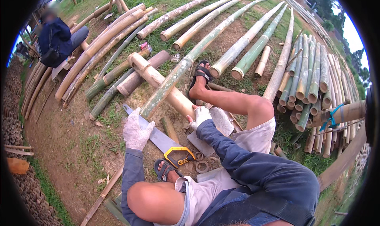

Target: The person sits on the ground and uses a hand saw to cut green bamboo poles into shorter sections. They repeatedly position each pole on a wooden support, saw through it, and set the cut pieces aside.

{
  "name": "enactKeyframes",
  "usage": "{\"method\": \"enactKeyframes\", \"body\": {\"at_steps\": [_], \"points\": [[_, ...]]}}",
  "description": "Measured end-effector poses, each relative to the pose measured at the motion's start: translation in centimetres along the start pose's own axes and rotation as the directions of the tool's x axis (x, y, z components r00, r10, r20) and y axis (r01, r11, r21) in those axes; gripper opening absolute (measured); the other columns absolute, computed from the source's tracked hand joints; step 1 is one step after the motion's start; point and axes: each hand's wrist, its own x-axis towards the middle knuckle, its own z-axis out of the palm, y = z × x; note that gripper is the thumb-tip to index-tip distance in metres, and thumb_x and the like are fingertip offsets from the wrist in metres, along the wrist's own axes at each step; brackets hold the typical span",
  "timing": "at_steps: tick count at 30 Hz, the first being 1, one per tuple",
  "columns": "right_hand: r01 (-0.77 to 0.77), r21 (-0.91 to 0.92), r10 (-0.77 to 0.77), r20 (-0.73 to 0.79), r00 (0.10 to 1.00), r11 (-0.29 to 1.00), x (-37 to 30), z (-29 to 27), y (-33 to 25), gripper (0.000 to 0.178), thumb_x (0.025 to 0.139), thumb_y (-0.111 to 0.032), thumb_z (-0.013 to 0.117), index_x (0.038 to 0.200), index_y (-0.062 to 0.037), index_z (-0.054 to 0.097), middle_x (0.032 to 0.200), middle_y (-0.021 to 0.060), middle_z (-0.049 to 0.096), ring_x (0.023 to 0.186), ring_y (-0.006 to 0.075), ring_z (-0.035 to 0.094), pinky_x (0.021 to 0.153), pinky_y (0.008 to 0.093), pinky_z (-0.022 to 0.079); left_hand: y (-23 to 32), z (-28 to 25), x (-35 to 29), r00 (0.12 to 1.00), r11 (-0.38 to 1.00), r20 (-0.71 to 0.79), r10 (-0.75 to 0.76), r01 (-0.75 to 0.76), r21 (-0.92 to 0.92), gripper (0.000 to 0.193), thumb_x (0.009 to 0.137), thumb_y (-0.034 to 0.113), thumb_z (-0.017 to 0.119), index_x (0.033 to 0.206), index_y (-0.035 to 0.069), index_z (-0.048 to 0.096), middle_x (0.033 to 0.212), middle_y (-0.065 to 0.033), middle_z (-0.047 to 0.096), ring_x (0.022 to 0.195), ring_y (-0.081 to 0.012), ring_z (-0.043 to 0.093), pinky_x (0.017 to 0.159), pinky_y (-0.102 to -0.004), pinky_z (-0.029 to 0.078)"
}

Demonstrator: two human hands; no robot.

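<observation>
My left hand (137, 131), in a whitish work glove, is open with thumb and fingers apart, beside the cut end of a long greenish bamboo pole (174, 77). Whether it touches the pole I cannot tell. The pole lies across a short, thick, pale bamboo piece (168, 92). At the near end of that piece my right hand (201, 116) is closed on its rim, bare fingertips showing from the glove. On the ground below lies a hand saw (158, 139) with a yellow and black handle (179, 156). Cut bamboo rings (202, 166) lie next to the handle.
Long bamboo poles (251, 44) fan out ahead, and a stack of poles (303, 83) stands at the right. Grey blocks (221, 121) lie beside my right hand. A person in dark clothes (55, 40) sits at the far left by more poles (101, 42). My sandaled feet flank the work.
</observation>
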Motion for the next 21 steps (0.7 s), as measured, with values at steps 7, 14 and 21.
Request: {"method": "enactKeyframes", "body": {"at_steps": [7,14,21], "points": [[-0.055,0.063,0.055,0.007,0.998,0.996,-0.2,-0.5,-0.9,0.078,0.096,-0.049,0.079,0.151,0.0023,0.057,0.134,0.0304,0.064,0.124,0.0468,0.063,0.110,0.0524,0.052,2.8,6.8,12.7,0.889,0.978,0.430,-0.155,0.077,0.193,0.103,0.074,0.048,0.091,0.159,0.008,0.050,0.140,-0.0246,0.071,0.128,-0.0421,0.071,0.110,-0.0514,0.056],[-0.057,0.116,0.054,0.028,0.998,0.992,-0.2,-1.5,-1.1,0.076,0.099,-0.047,0.076,0.153,0.0013,0.056,0.139,0.0303,0.062,0.129,0.0469,0.061,0.114,0.0524,0.049,2.7,5.9,9.9,0.905,0.974,0.403,-0.134,0.045,0.221,0.075,0.078,0.035,0.086,0.143,0.011,0.058,0.119,-0.0250,0.078,0.111,-0.0448,0.077,0.098,-0.0554,0.060],[-0.106,0.110,0.100,0.064,0.993,0.988,-0.3,-2.2,-1.6,0.076,0.099,-0.048,0.074,0.154,0.0000,0.056,0.140,0.0296,0.062,0.130,0.0456,0.059,0.114,0.0526,0.049,-5.4,-5.2,0.5,0.926,0.974,0.315,-0.209,0.169,0.151,0.068,0.072,0.028,0.086,0.136,0.016,0.065,0.112,-0.0181,0.080,0.109,-0.0424,0.077,0.094,-0.0506,0.061]]}}
